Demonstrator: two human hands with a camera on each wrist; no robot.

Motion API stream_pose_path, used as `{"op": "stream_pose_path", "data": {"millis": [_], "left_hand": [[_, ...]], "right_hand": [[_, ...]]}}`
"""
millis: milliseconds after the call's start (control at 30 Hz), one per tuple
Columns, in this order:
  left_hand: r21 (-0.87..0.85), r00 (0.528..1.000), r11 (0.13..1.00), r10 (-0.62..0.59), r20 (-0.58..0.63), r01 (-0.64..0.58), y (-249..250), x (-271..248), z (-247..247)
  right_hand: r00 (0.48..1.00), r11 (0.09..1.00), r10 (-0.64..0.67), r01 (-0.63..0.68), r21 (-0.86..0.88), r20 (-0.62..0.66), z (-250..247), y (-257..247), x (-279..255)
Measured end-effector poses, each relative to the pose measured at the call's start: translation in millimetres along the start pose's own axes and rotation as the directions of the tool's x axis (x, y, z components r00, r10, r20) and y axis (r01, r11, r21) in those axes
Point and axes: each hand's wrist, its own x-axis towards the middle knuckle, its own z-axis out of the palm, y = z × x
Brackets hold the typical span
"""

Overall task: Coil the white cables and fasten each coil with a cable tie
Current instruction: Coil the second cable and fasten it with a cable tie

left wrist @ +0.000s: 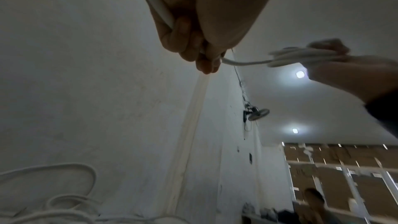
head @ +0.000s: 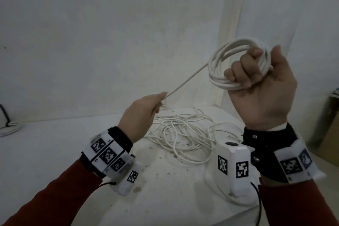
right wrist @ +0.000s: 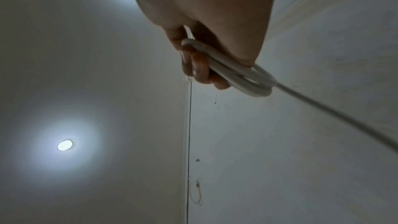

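Coil [head: 236, 64]: white cable, several round loops, held raised at right, above the table [head: 55, 152], clasped in right hand [head: 260, 86] with fingers [head: 244, 71] curled through the loops.
Strand [head: 189, 77]: one straight taut length, running from coil down-left to left hand [head: 141, 113], pinched there between thumb and curled fingers.
Loose cable [head: 185, 134]: thin white tangle, lying on table near the far right corner, below both hands; one end trailing up to left hand.
Tied coil [head: 9, 127]: far left edge, dark band round it.
Table edge at near right; bare top at left and near side.
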Motion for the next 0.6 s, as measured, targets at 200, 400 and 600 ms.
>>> {"op": "stream_pose_path", "data": {"millis": [200,400,600], "left_hand": [[0.346,0.97,0.918,0.128,0.204,-0.194,9,-32,-16],[0.433,0.9,0.792,0.339,0.274,-0.43,21,-29,-66],[0.44,0.907,0.795,0.341,0.245,-0.418,16,-27,-107]], "right_hand": [[0.984,0.981,-0.118,0.094,-0.169,-0.137,-3,36,21],[0.974,0.72,-0.094,-0.076,-0.69,-0.205,-15,82,24],[0.981,0.307,0.194,-0.062,-0.95,-0.002,-21,113,5]]}}
